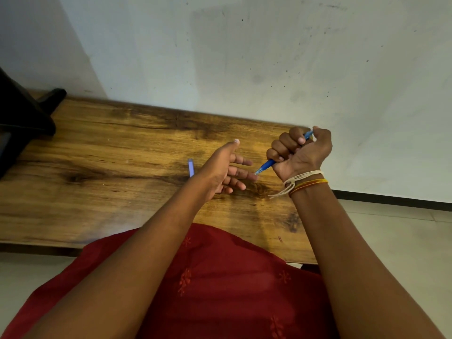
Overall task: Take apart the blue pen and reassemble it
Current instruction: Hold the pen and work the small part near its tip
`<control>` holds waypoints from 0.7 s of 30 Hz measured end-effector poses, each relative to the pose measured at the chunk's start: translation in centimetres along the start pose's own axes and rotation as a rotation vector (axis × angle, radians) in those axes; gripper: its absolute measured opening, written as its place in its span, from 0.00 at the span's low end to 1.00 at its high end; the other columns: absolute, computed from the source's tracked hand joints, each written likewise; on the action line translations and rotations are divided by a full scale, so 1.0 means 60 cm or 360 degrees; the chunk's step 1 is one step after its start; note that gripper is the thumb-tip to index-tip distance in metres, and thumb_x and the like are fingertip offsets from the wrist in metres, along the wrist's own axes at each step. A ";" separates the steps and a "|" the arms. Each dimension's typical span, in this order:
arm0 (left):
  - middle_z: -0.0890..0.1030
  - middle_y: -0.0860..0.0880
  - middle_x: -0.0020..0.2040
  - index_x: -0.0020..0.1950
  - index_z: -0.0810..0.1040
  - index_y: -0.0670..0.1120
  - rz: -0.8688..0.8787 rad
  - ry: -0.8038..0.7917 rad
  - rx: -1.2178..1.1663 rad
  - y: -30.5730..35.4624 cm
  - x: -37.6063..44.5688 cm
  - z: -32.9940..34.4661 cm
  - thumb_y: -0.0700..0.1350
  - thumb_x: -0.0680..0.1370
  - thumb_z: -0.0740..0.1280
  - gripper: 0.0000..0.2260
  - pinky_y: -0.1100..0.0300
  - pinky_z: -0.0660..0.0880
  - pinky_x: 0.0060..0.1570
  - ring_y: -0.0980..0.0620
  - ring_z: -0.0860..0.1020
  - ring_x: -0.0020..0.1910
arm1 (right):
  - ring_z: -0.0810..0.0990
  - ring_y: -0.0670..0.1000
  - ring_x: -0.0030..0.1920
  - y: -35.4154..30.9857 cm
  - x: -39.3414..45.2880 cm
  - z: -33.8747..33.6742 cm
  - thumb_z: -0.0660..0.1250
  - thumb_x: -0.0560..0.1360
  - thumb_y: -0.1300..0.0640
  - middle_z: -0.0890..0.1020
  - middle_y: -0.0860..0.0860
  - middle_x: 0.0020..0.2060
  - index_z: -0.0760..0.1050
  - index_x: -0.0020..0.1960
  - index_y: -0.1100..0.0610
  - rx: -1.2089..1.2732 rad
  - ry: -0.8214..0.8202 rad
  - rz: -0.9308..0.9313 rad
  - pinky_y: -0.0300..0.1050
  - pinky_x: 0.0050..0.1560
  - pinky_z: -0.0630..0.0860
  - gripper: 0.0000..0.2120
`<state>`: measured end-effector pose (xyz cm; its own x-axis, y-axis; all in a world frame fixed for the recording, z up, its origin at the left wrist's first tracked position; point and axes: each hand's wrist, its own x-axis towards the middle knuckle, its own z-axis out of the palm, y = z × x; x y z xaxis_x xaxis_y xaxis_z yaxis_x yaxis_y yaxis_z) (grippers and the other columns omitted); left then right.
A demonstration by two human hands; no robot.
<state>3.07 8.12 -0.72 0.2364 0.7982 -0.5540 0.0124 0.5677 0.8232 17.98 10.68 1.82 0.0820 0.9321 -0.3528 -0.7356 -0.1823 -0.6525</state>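
My right hand (299, 150) is closed in a fist around the blue pen (267, 164), held above the right end of the wooden table (110, 167). The pen's tip points down and to the left, and its back end sticks out by my thumb. My left hand (226, 167) hovers just left of the tip with fingers spread and holds nothing. The pen tip is close to my left fingertips. A small pale blue pen part (191, 167), maybe the cap, lies on the table just behind my left hand.
A dark object (22, 113) stands at the table's far left. A pale wall rises behind the table. My red clothing (220, 277) covers the near edge. Thread bands circle my right wrist (303, 182). Tiled floor lies to the right.
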 end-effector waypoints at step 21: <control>0.85 0.44 0.45 0.57 0.78 0.43 -0.0007 0.0029 -0.0037 0.000 -0.002 0.001 0.60 0.81 0.48 0.27 0.63 0.63 0.27 0.52 0.75 0.28 | 0.51 0.47 0.21 -0.001 -0.002 0.001 0.49 0.74 0.44 0.55 0.46 0.19 0.58 0.23 0.53 -0.0112 -0.0046 0.0084 0.36 0.26 0.51 0.24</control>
<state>3.07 7.98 -0.65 0.2189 0.7991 -0.5599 -0.0094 0.5755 0.8177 17.95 10.60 1.93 0.0239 0.9291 -0.3690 -0.6890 -0.2521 -0.6795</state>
